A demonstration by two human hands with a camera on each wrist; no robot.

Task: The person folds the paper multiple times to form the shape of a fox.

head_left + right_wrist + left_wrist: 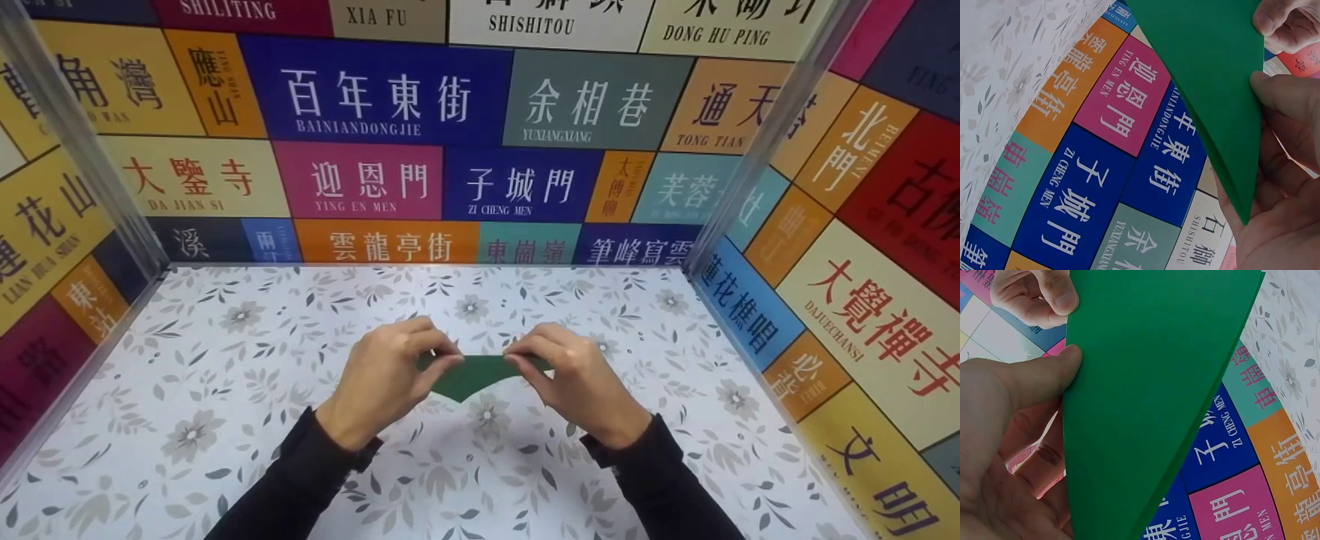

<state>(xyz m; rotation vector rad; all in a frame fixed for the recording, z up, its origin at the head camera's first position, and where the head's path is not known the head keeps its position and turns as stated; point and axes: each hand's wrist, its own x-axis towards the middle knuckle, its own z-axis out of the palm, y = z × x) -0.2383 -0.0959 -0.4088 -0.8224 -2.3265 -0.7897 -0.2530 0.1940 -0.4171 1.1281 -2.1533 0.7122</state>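
Green sheet [1140,388]: cut off atop both wrist views. Black sleeves [292,472]: cropped by head view's bottom.

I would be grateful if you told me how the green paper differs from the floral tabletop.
Colour: the green paper is plain green, while the floral tabletop is white with grey flowers and leaves.
Size: the green paper is much smaller than the floral tabletop.
Pose: the left hand and right hand hold the green paper up; the floral tabletop lies flat below.
Shared: both show in all three views.
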